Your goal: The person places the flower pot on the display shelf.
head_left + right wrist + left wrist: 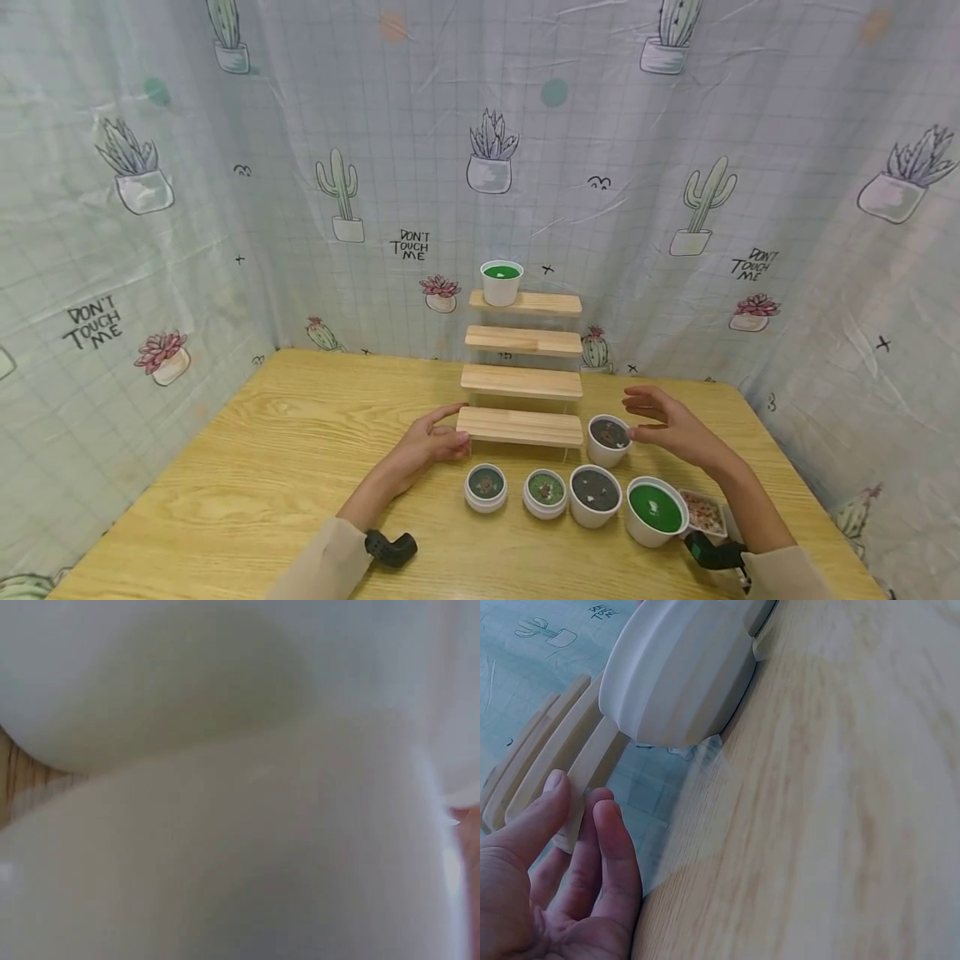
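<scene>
A tiered wooden display stand (pixel 520 425) rises at the back middle of the table in the head view. My left hand (pixel 429 442) grips the left end of its lowest plank, the thumb on the near face and fingers behind in the left wrist view. On the top plank stands a white cup with a green top (pixel 502 283). Beside the lowest plank's right end is a white cup with a dark top (pixel 608 442). My right hand (pixel 675 429) hovers at its right, fingers apart and extended; whether the thumb touches the rim I cannot tell. Blurred white surfaces fill the right wrist view.
In front of the stand sit two small round jars, one dark-topped (pixel 486 487) and one speckled green (pixel 545 493). Rightward follow a dark-topped cup (pixel 595 497), a larger green-topped cup (pixel 656 512) and a box of pinkish bits (pixel 703 512), partly behind the right wrist. A patterned curtain (pixel 420 167) hangs behind.
</scene>
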The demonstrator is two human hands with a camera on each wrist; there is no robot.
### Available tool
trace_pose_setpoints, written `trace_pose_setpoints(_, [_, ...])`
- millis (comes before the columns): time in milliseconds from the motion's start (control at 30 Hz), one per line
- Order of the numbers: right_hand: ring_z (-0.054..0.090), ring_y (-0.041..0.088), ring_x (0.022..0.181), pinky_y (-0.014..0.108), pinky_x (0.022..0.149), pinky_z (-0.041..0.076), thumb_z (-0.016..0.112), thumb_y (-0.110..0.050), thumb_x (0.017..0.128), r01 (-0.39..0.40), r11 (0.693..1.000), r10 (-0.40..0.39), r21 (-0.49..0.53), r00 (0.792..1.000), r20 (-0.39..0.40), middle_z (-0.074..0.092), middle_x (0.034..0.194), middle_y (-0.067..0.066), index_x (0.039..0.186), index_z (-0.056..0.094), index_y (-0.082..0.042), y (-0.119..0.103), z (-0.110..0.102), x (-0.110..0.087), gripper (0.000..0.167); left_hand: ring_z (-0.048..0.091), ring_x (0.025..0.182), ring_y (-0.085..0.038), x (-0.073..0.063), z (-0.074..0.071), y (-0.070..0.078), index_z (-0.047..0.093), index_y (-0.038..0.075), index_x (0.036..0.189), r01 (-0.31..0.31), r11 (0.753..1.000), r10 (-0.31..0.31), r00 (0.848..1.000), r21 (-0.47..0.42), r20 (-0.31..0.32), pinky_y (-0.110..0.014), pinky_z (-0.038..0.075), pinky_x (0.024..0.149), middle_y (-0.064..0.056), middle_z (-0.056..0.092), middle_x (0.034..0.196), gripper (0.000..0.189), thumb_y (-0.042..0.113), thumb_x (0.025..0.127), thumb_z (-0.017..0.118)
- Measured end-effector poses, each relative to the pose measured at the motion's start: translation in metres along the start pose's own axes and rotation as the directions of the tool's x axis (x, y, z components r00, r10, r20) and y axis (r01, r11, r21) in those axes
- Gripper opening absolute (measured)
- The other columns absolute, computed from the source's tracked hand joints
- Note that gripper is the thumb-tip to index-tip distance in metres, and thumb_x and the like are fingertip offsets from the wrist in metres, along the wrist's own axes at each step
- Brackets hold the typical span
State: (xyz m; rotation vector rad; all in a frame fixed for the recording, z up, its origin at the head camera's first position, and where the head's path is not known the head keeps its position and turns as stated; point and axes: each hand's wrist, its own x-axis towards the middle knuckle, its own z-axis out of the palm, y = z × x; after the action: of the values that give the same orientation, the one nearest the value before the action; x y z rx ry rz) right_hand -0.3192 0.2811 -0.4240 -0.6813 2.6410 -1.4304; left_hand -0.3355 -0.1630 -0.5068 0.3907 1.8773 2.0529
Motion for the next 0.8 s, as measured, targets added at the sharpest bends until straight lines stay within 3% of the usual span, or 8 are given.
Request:
trace_pose_setpoints(100, [0.042,0.058,0.140,0.047,0.104,0.055,0.072,-0.009,0.096,0.001,1.000,-0.001,-0.006,1.000,0.008,0.045,0.151,0.036,0.151,0.037,0.006,-0.002,0.000,0.000,0.067,0.072,0.095,-0.014,-0.001,0.001,0.000,0.029,0.012,0.162,0.000,1.000,0.000,1.000,-0.005,-0.002,-0.028,0.061,0.086,-0.014,0.076,0.108,0.078,0.016,0.098,0.073])
trace_pose_setpoints(233, [0.039,0.058,0.142,0.068,0.109,0.043,0.072,-0.010,0.096,0.004,1.000,-0.004,-0.010,1.000,0.017,0.044,0.152,0.035,0.151,0.037,0.005,-0.004,0.002,0.000,0.067,0.072,0.094,-0.014,-0.001,0.002,0.000,0.029,0.011,0.162,0.000,1.000,0.000,1.000,-0.008,-0.005,-0.028,0.060,0.085,-0.011,0.076,0.106,0.078,0.015,0.098,0.073])
trace_pose_setpoints(633, [0.038,0.059,0.142,0.067,0.107,0.046,0.073,-0.009,0.095,0.013,1.000,-0.013,0.019,0.999,0.040,0.042,0.152,0.037,0.151,0.036,0.006,0.003,0.007,-0.001,0.068,0.073,0.095,-0.014,-0.001,0.002,-0.003,0.029,0.012,0.162,0.002,1.000,-0.002,1.000,-0.004,-0.015,-0.028,0.060,0.087,-0.019,0.075,0.113,0.078,0.016,0.098,0.072])
trace_pose_setpoints(800, [0.038,0.060,0.141,0.065,0.105,0.048,0.074,-0.009,0.095,0.027,0.999,-0.028,0.023,0.998,0.052,0.041,0.153,0.038,0.151,0.036,0.008,0.007,0.012,0.001,0.070,0.073,0.095,-0.013,-0.001,0.002,-0.002,0.028,0.011,0.162,0.001,1.000,-0.001,1.000,0.001,-0.013,-0.028,0.061,0.087,-0.014,0.076,0.110,0.079,0.016,0.098,0.073])
